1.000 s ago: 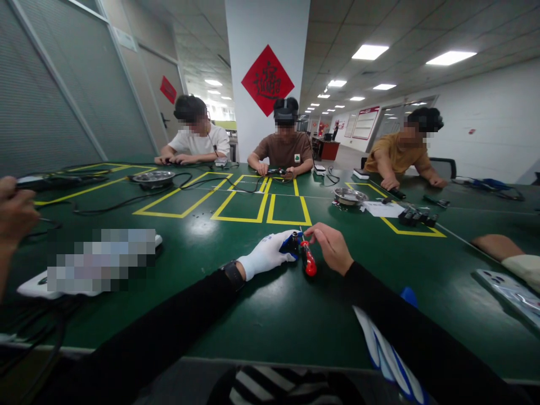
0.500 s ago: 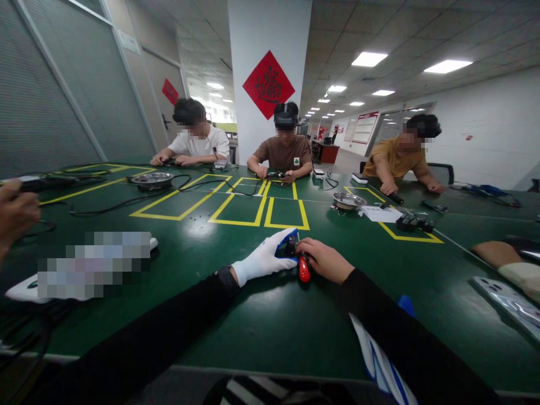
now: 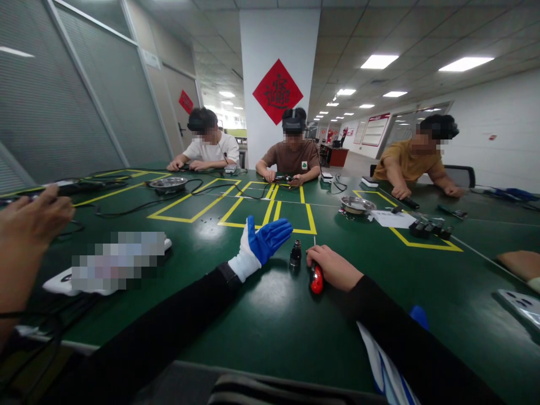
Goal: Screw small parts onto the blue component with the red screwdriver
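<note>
My left hand (image 3: 266,242), in a white glove with a blue palm, is held open with its fingers stretched out and palm turned up to the right; nothing is in it. Just right of its fingers a small black tapered cylinder (image 3: 295,256) with a metallic top stands upright on the green table, apart from both hands. My bare right hand (image 3: 335,265) is closed around a screwdriver with a red and black handle (image 3: 316,279). The thin shaft points away from me, and the handle's rounded end sticks out toward me.
A blue and white glove (image 3: 382,360) lies under my right forearm. At the left is a white, partly blurred object (image 3: 80,275), with another person's hand (image 3: 37,219) beyond. Metal bowls (image 3: 356,205), black parts (image 3: 430,229) and cables lie farther off; three people sit opposite.
My left hand has let go of the black cylinder, moved left and opened; the cylinder now stands alone. My right hand keeps the screwdriver. The view has shifted slightly.
</note>
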`<act>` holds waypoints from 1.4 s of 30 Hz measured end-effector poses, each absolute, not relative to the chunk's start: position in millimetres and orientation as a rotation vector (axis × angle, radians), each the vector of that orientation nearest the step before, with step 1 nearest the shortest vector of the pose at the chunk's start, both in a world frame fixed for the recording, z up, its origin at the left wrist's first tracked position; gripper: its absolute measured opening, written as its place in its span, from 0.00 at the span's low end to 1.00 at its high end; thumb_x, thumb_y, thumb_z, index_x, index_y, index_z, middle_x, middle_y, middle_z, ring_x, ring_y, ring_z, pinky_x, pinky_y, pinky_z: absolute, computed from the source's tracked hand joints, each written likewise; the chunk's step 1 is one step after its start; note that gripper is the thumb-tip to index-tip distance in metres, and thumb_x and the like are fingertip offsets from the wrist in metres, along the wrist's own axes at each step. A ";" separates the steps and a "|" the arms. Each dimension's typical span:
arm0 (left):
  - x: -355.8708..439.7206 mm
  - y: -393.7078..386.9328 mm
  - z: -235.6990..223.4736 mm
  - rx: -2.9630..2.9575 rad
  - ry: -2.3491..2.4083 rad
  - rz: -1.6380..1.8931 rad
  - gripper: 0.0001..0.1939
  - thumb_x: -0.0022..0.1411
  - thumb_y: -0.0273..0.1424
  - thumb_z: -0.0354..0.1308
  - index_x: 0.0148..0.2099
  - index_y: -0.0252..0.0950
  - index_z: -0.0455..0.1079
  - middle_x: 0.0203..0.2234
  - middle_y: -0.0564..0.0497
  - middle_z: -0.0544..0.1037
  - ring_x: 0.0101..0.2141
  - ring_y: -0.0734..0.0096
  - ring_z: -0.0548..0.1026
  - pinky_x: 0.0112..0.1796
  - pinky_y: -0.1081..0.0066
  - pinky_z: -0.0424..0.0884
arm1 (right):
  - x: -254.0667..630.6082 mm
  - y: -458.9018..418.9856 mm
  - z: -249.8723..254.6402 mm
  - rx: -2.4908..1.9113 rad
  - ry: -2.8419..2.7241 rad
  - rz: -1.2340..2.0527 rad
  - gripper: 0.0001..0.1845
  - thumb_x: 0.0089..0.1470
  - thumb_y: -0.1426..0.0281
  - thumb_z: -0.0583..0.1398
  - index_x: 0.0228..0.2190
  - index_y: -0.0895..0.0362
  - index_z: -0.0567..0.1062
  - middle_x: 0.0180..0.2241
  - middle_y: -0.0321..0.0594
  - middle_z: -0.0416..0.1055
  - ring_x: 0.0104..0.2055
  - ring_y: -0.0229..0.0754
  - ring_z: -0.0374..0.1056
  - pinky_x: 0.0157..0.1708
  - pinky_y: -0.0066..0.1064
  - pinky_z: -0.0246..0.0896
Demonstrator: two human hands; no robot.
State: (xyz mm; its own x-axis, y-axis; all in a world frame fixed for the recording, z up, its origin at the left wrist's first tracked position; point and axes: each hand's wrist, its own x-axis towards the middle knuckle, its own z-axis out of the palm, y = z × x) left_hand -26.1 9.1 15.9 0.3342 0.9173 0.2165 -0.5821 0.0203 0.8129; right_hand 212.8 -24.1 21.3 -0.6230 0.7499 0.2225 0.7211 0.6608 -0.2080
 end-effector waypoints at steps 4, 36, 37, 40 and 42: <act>-22.8 18.2 11.3 0.906 0.432 1.249 0.40 0.59 0.58 0.41 0.53 0.29 0.68 0.55 0.36 0.69 0.56 0.53 0.67 0.58 0.54 0.60 | 213.7 -23.9 21.6 -1.171 -2.511 0.251 0.12 0.52 0.82 0.52 0.32 0.56 0.70 0.37 0.40 0.70 0.40 0.41 0.63 0.39 0.31 0.57; -5.1 -13.0 2.9 2.318 0.954 1.015 0.34 0.54 0.32 0.62 0.63 0.39 0.57 0.54 0.46 0.71 0.53 0.60 0.69 0.55 0.62 0.63 | 173.7 -61.2 24.9 -0.467 -1.454 0.684 0.07 0.61 0.64 0.52 0.38 0.54 0.65 0.28 0.33 0.70 0.22 0.35 0.69 0.24 0.31 0.64; -5.2 -12.3 2.3 2.321 0.951 1.021 0.34 0.54 0.32 0.62 0.62 0.38 0.58 0.54 0.46 0.70 0.53 0.59 0.69 0.55 0.62 0.63 | 173.3 -61.3 24.3 -0.468 -1.484 0.687 0.07 0.61 0.64 0.53 0.38 0.54 0.65 0.29 0.33 0.70 0.22 0.36 0.69 0.25 0.31 0.65; -5.5 -10.9 1.3 2.327 0.956 1.027 0.33 0.54 0.32 0.62 0.62 0.38 0.59 0.55 0.45 0.70 0.54 0.58 0.68 0.56 0.60 0.62 | 173.5 -58.8 21.9 -0.500 -1.571 0.699 0.06 0.60 0.65 0.54 0.38 0.54 0.66 0.28 0.33 0.70 0.23 0.36 0.69 0.28 0.33 0.65; -5.6 -10.4 1.3 2.327 0.954 1.015 0.33 0.54 0.32 0.62 0.61 0.38 0.59 0.54 0.45 0.70 0.54 0.58 0.69 0.55 0.60 0.63 | 174.2 -57.0 20.8 -0.518 -1.584 0.704 0.06 0.60 0.66 0.54 0.39 0.53 0.66 0.28 0.33 0.70 0.23 0.36 0.69 0.28 0.33 0.65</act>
